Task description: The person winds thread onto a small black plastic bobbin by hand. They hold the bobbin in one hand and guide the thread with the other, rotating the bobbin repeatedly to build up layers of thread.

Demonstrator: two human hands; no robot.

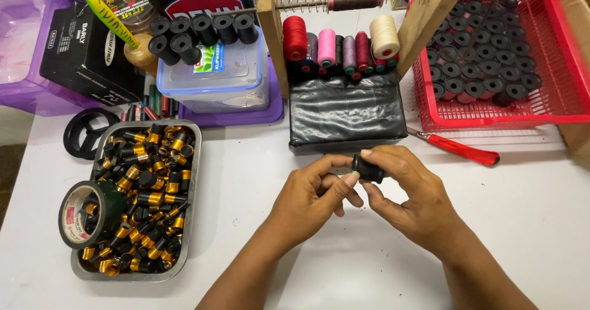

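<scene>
Landmark: black wrapped block (pixel 347 113), standing on the white table (pixel 246 193) at its middle, near the far edge.
Right hand: right hand (pixel 409 193) sits just in front of the block, thumb and fingertips pinched on a small black spool (pixel 369 168).
Left hand: left hand (pixel 310 196) is beside the right one, in front of the block; its thumb and forefinger close on the near end of the same spool.
Hands together: both meet on the spool, raised off the table.
Spool: short, dark, held on its side between the two hands, just clear of the block's near face.
Thread rack: cones of thread (pixel 341 48) in red, pink, mauve, maroon and cream stand in a row on top of the block, between two wooden uprights.
Rod: a metal rod with a spring (pixel 344 2) spans the uprights above the cones.
Red basket: red basket (pixel 568 58) to the right of the block, filled with black spools.
Cutter: red-handled tool (pixel 461 148) lies just right of the block, in front of the basket.
Metal tray: metal tray (pixel 192 181) well left of the block, heaped with black-and-gold caps; a roll of tape (pixel 86 214) leans on its left rim.
Clear box: lidded plastic box (pixel 215 79) left of the block, with black spools on its lid.
</scene>
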